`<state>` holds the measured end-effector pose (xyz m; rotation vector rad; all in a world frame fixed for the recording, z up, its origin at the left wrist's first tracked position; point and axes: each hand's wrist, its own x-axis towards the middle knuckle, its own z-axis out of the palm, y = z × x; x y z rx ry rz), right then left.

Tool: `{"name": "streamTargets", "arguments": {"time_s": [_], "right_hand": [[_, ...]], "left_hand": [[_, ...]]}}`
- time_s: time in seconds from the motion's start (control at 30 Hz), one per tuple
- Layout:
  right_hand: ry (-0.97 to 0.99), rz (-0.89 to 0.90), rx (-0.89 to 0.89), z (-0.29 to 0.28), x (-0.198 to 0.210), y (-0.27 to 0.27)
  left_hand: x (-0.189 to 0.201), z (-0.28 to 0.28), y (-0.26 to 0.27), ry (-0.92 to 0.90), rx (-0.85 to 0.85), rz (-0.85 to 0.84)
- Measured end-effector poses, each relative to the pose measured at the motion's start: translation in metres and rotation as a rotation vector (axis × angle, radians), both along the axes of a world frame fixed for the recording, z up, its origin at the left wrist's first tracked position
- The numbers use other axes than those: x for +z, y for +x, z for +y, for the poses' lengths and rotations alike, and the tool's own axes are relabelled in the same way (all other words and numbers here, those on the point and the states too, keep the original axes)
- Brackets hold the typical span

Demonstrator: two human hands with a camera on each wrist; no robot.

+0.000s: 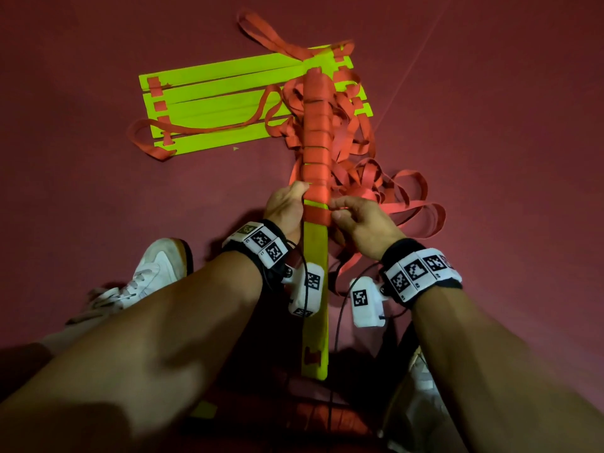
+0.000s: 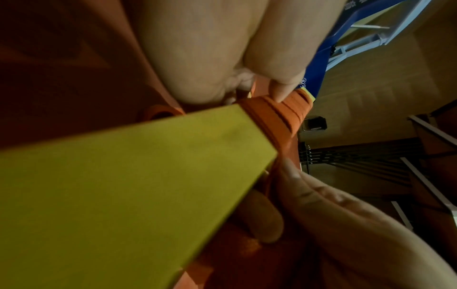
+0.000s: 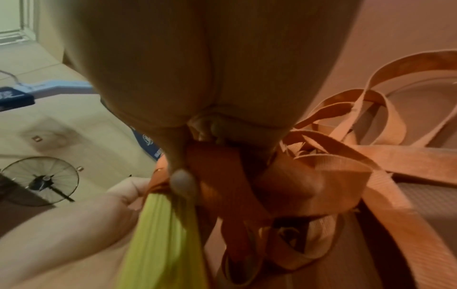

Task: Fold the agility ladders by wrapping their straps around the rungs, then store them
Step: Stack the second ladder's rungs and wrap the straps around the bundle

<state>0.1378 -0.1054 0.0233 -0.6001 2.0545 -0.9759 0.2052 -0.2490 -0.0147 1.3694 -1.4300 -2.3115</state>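
A bundle of stacked flat yellow-green plastic rungs is held lengthwise above the dark red floor mat, its near end toward the person and its far portion covered by successive turns of flat red-orange webbing strap. The left hand grips the bundle at its left edge, at the boundary between the wrapped section and the bare rungs; in the left wrist view its thumb lies on the wound strap, beside the bare yellow-green face. The right hand is at the bundle's right edge, level with the nearest turn, fingers curled; the right wrist view shows its thumb and fingers pinching the strap against the rung edges. Unwound strap lies in a loose tangle of loops on the mat to the right of the bundle, touching it. A second agility ladder, its yellow-green rungs laid side by side and flat, rests on the far part of the mat, left of the bundle's far end, with red strap trailing across and around it. A white lace-up shoe sits on the mat at the near left. Both wrists carry black bands with white marker blocks. A standing fan and blue-and-white framework are visible in the wrist views.
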Motion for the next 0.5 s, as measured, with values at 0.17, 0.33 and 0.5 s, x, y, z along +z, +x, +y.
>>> {"name": "streamTargets", "arguments": {"time_s": [0.17,0.33,0.5], "right_hand": [[-0.036,0.018,-0.089,0.001,0.002,0.005],[-0.008,0.133,-0.094,0.006,0.002,0.003],[0.022,0.259,-0.018,0.002,0.001,0.007]], "left_hand": [[0.005,0.01,-0.006,0.046,0.011,0.003],[0.012,0.017,-0.005,0.011,-0.215,0.116],[0.005,0.017,-0.001,-0.046,-0.197,0.049]]}}
